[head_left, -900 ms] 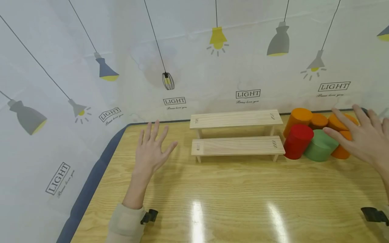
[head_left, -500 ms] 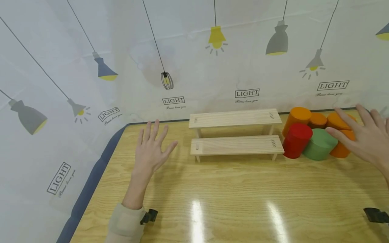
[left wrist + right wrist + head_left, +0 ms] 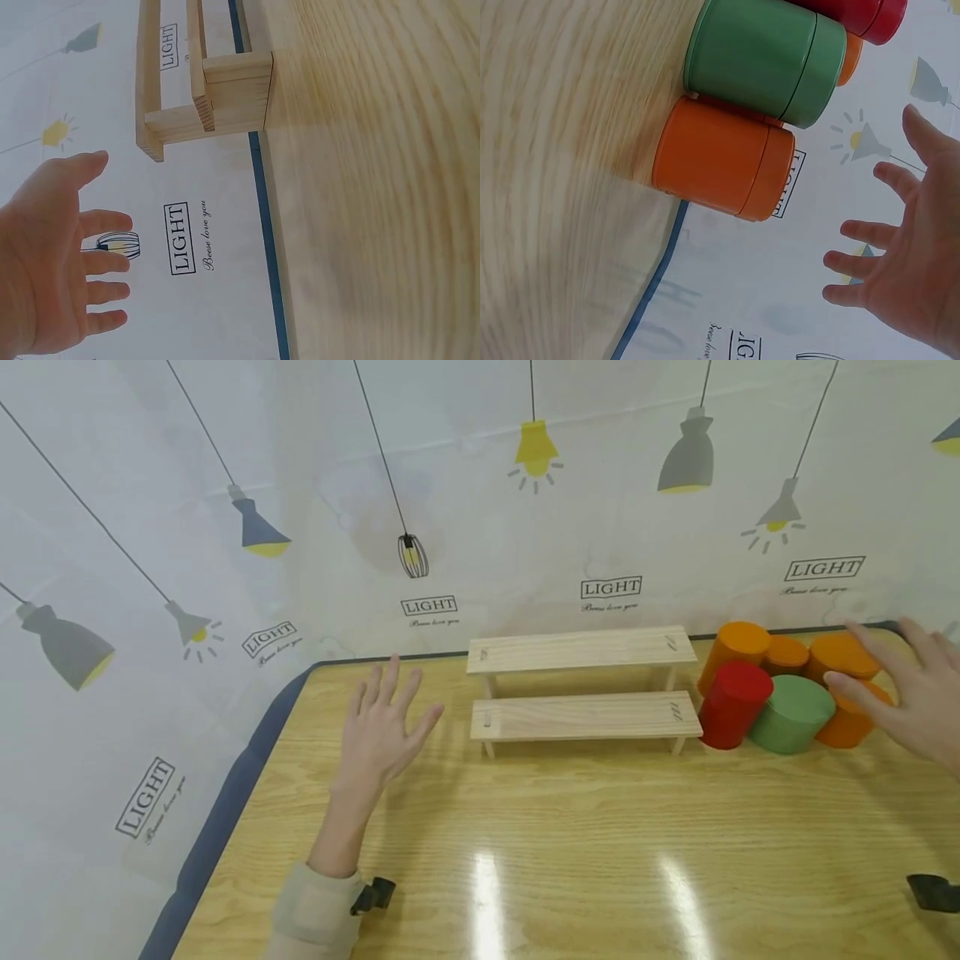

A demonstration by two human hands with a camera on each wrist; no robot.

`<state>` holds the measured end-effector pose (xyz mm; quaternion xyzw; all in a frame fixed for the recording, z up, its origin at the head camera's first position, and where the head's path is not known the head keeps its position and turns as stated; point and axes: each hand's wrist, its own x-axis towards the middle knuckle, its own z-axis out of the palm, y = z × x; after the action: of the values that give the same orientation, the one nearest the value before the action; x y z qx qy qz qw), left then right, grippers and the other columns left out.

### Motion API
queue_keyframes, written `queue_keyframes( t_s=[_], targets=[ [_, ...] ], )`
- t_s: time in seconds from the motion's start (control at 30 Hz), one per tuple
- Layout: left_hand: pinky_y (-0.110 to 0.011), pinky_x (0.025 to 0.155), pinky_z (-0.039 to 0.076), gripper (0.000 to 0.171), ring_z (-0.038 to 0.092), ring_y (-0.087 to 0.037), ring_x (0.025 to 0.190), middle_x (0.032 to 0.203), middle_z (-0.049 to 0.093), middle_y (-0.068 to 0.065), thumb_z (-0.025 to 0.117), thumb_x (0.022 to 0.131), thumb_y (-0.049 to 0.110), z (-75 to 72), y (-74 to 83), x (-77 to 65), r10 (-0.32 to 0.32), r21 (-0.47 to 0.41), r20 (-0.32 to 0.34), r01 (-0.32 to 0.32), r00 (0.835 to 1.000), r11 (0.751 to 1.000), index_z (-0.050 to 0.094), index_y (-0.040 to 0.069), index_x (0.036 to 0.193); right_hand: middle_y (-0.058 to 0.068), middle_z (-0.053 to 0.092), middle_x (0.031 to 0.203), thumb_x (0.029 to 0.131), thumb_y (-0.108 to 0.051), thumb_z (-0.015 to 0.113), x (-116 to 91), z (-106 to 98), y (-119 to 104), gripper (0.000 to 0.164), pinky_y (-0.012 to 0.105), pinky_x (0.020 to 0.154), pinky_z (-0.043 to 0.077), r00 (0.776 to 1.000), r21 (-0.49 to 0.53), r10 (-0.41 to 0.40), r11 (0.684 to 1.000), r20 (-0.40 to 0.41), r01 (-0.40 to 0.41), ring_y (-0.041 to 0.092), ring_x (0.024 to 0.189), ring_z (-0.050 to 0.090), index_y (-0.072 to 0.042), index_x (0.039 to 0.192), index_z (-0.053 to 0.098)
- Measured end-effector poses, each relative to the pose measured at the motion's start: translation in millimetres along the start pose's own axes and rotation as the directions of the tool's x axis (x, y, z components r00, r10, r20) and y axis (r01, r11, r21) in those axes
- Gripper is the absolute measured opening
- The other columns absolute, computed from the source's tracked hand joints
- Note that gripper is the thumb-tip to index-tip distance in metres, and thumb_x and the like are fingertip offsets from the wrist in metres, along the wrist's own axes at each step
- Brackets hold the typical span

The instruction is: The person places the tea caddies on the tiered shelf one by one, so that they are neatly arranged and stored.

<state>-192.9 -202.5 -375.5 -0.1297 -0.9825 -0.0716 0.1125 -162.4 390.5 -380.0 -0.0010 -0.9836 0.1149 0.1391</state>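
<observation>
My left hand (image 3: 377, 735) hovers over the table to the left of a two-step wooden rack (image 3: 585, 717), fingers spread and holding nothing. In the left wrist view that hand (image 3: 52, 255) is apart from the rack (image 3: 225, 97). At the right edge my right hand (image 3: 918, 693) is held above a group of lidded canisters, its fingers also spread. The group has a red canister (image 3: 737, 706), a green canister (image 3: 792, 714) and several orange canisters (image 3: 846, 722). Seen from the right wrist, a gap lies between the hand (image 3: 911, 240) and the nearest orange canister (image 3: 720, 157).
The wood-grain table (image 3: 570, 835) carries the rack and canisters along its back edge. A white cloth (image 3: 487, 510) printed with lamps hangs behind and to the left. A blue padded edge (image 3: 225, 818) runs along the table's left side.
My right hand has drifted slightly right, showing more of the orange canisters. The left hand has shifted a little to the right. The rack and canisters stay in place.
</observation>
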Motion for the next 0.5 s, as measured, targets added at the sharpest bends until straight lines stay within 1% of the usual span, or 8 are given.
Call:
queue_keyframes(
  t_s=[0.07, 0.13, 0.23, 0.3, 0.4, 0.5],
  targets=[
    [-0.053, 0.124, 0.009, 0.072, 0.014, -0.038, 0.152, 0.166, 0.017, -0.018, 0.038, 0.103, 0.062, 1.7, 1.7, 0.3, -0.004, -0.039, 0.0, 0.004, 1.0, 0.999, 0.037, 0.015, 0.157, 0.038, 0.013, 0.157, 0.102, -0.063, 0.041, 0, 1, 4, 0.081, 0.077, 0.112, 0.012, 0.997, 0.003, -0.045, 0.999, -0.063, 0.045, 0.064, 0.137, 0.02, -0.014, 0.162, 0.02],
    [-0.055, 0.123, 0.013, 0.072, 0.017, -0.04, 0.151, 0.165, 0.019, -0.019, 0.038, 0.103, 0.062, 3.3, 3.7, 0.7, -0.01, -0.075, 0.008, 0.011, 1.0, 0.997, 0.037, 0.015, 0.157, 0.038, 0.016, 0.157, 0.102, -0.063, 0.043, -1, 1, 7, 0.081, 0.075, 0.112, 0.015, 0.995, 0.015, -0.048, 0.999, -0.09, 0.05, 0.061, 0.138, 0.021, -0.013, 0.161, 0.022],
    [-0.06, 0.12, 0.02, 0.072, 0.025, -0.043, 0.147, 0.162, 0.024, -0.023, 0.038, 0.103, 0.062, 6.3, 6.8, 1.5, -0.012, -0.118, 0.015, 0.014, 1.0, 0.993, 0.038, 0.013, 0.156, 0.037, 0.012, 0.158, 0.101, -0.065, 0.041, -4, 1, 9, 0.084, 0.075, 0.113, 0.013, 0.997, 0.063, 0.0, 0.998, -0.078, 0.005, 0.059, 0.142, 0.016, -0.012, 0.162, 0.019],
    [-0.062, 0.118, 0.024, 0.073, 0.03, -0.045, 0.145, 0.16, 0.028, -0.024, 0.038, 0.103, 0.062, 8.8, 8.7, 2.0, -0.013, -0.132, 0.014, 0.014, 1.0, 0.991, 0.039, 0.012, 0.156, 0.033, -0.001, 0.162, 0.101, -0.066, 0.038, -6, 1, 11, 0.085, 0.075, 0.114, 0.004, 0.998, 0.097, 0.065, 0.993, -0.025, -0.062, 0.056, 0.146, 0.003, -0.014, 0.163, 0.011],
    [-0.062, 0.116, 0.029, 0.074, 0.037, -0.045, 0.14, 0.156, 0.036, -0.024, 0.039, 0.103, 0.061, 13.5, 11.0, 2.4, -0.012, -0.155, 0.008, 0.013, 1.0, 0.988, 0.039, 0.009, 0.155, 0.032, -0.002, 0.162, 0.102, -0.063, 0.041, -7, 2, 15, 0.084, 0.075, 0.114, 0.005, 0.995, 0.129, 0.101, 0.987, -0.011, -0.099, 0.056, 0.146, 0.003, -0.013, 0.163, 0.01],
    [-0.061, 0.114, 0.033, 0.075, 0.042, -0.045, 0.137, 0.152, 0.042, -0.025, 0.04, 0.103, 0.06, 18.1, 13.9, 2.6, -0.008, -0.186, 0.007, 0.009, 1.0, 0.982, 0.039, 0.006, 0.154, 0.033, 0.002, 0.162, 0.102, -0.059, 0.045, -8, 6, 21, 0.084, 0.074, 0.114, 0.008, 0.994, 0.145, 0.11, 0.984, -0.014, -0.107, 0.056, 0.146, 0.007, -0.012, 0.163, 0.01]
  ],
)
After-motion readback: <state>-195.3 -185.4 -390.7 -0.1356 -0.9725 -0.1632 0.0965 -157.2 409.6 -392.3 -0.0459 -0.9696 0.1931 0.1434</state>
